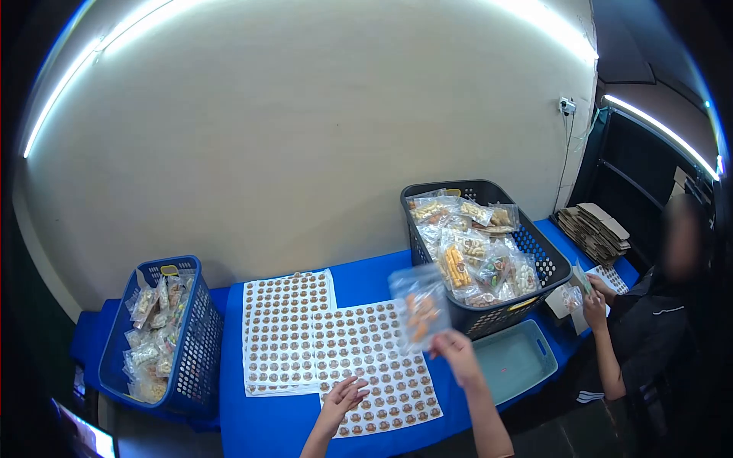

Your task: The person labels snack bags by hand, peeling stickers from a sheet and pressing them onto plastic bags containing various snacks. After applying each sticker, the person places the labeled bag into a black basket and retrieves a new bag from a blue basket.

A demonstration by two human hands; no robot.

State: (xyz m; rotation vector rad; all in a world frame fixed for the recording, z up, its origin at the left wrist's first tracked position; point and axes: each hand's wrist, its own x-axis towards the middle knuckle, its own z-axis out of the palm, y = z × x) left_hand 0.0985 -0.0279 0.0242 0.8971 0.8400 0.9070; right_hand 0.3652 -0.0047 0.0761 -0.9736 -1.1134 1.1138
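Observation:
My right hand [456,356] pinches the lower edge of a clear plastic bag of orange snacks [422,313], held up in front of the large dark basket and slightly blurred. Over the lower sheet of round stickers [389,366] is my left hand [343,398], fingers apart, with nothing visible in it. A second stack of sticker sheets [279,328] lies to its upper left. Both sheets carry rows of small brown round labels.
A dark basket [496,324] full of snack bags [473,244] stands at the back right, above a grey-green tray [527,374]. At left is a blue basket [200,343] of snack bags. A co-worker [649,328] handles a packet at right, near flattened cardboard [592,233].

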